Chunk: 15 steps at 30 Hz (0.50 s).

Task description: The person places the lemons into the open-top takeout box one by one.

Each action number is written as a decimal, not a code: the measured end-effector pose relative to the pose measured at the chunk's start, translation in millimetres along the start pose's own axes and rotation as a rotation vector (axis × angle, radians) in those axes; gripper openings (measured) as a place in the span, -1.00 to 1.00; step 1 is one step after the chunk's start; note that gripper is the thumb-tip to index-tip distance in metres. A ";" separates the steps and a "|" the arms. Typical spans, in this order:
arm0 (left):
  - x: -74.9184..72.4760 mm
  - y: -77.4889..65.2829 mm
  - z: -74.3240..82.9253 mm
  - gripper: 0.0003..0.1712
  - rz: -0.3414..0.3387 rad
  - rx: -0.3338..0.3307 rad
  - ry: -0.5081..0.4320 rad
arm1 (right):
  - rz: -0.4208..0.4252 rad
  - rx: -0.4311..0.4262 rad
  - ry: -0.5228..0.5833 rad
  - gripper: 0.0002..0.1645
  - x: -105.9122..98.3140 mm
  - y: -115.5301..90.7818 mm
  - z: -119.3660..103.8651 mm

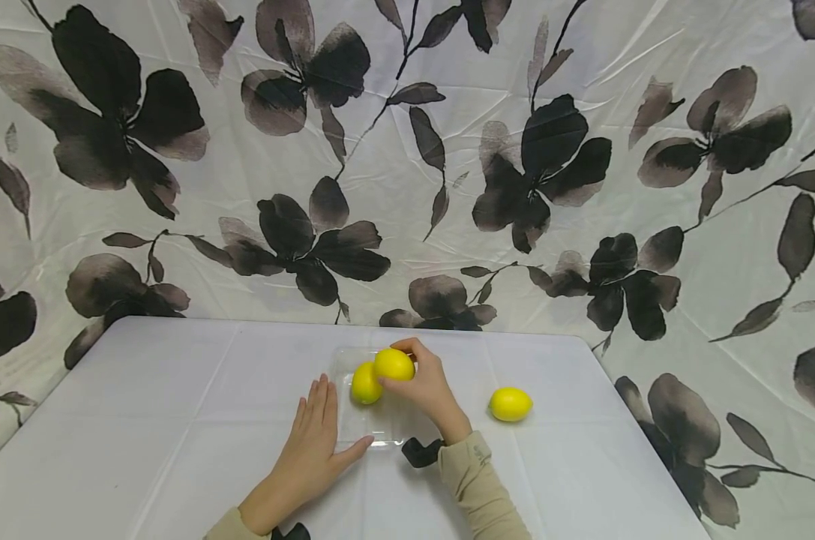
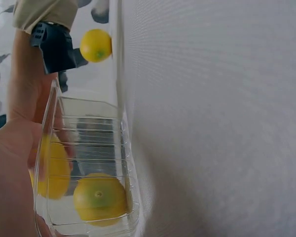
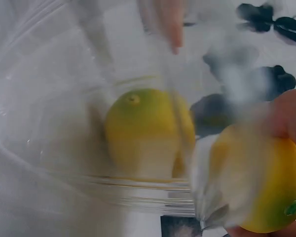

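Observation:
A clear plastic container stands on the white table, with one yellow lemon lying in its left part. My right hand grips a second lemon between thumb and fingers, over the container beside the first. In the right wrist view this held lemon shows partly through the clear wall. My left hand lies along the container's left side, fingers straight and thumb spread by the near edge. A third lemon sits on the table to the right of the container.
A white cloth covers the table. Behind it hangs a white sheet with dark flowers. A black wrist mount is on the right wrist, close to the container's near right corner.

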<state>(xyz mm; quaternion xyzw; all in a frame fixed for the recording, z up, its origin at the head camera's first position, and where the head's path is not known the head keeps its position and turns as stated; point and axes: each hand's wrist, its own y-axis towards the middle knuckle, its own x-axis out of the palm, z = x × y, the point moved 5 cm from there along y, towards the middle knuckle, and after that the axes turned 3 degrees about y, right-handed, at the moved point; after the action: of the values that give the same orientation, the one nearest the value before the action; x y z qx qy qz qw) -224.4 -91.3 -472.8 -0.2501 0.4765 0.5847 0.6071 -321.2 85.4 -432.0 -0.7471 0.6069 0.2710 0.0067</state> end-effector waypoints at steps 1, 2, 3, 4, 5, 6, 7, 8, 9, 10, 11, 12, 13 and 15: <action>0.1 0.3 0.0 0.24 0.000 -0.001 0.000 | -0.010 -0.008 -0.023 -0.39 1.0 0.3 -0.1; 0.1 0.5 0.1 0.24 -0.001 -0.003 0.001 | -0.021 -0.012 -0.040 -0.38 2.0 0.6 0.4; 0.1 0.8 0.2 0.24 -0.001 -0.003 0.001 | -0.031 -0.014 -0.060 -0.38 3.2 1.1 1.6; 0.0 1.0 0.3 0.24 0.000 -0.004 0.001 | -0.038 -0.014 -0.075 -0.37 4.1 1.2 2.4; -0.1 1.1 0.4 0.24 0.000 -0.004 0.002 | -0.044 -0.009 -0.083 -0.37 5.0 1.3 3.5; -0.2 1.2 0.5 0.24 0.001 -0.003 0.002 | -0.047 -0.005 -0.088 -0.37 5.6 1.1 4.1; -0.2 1.3 0.7 0.24 0.001 -0.003 0.002 | -0.048 0.001 -0.092 -0.36 6.2 1.0 4.9; -0.2 1.3 0.8 0.24 0.001 -0.004 0.002 | -0.048 0.007 -0.101 -0.36 6.8 1.0 6.4; -0.2 1.3 0.8 0.24 0.002 -0.003 0.003 | -0.046 0.007 -0.108 -0.36 7.3 0.9 6.8; -0.1 1.3 1.0 0.24 0.002 -0.002 0.003 | -0.044 0.012 -0.115 -0.36 7.7 0.6 7.2; -0.1 1.3 1.2 0.24 0.004 -0.001 0.003 | -0.042 0.015 -0.126 -0.35 8.4 0.4 7.7; 0.0 1.3 1.2 0.24 0.005 0.000 0.004 | -0.041 0.016 -0.143 -0.35 9.0 0.3 7.9; 0.0 1.3 1.3 0.23 0.008 0.001 0.003 | -0.040 0.019 -0.167 -0.35 9.8 0.3 8.1; 0.0 1.3 1.5 0.23 0.013 0.004 0.002 | -0.039 0.009 -0.211 -0.35 11.3 -0.3 6.6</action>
<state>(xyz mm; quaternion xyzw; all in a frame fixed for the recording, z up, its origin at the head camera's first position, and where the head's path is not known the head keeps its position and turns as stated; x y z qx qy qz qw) -225.1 -89.8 -471.9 -0.2463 0.4799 0.5874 0.6033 -322.2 77.4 -442.4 -0.7260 0.5895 0.3453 0.0792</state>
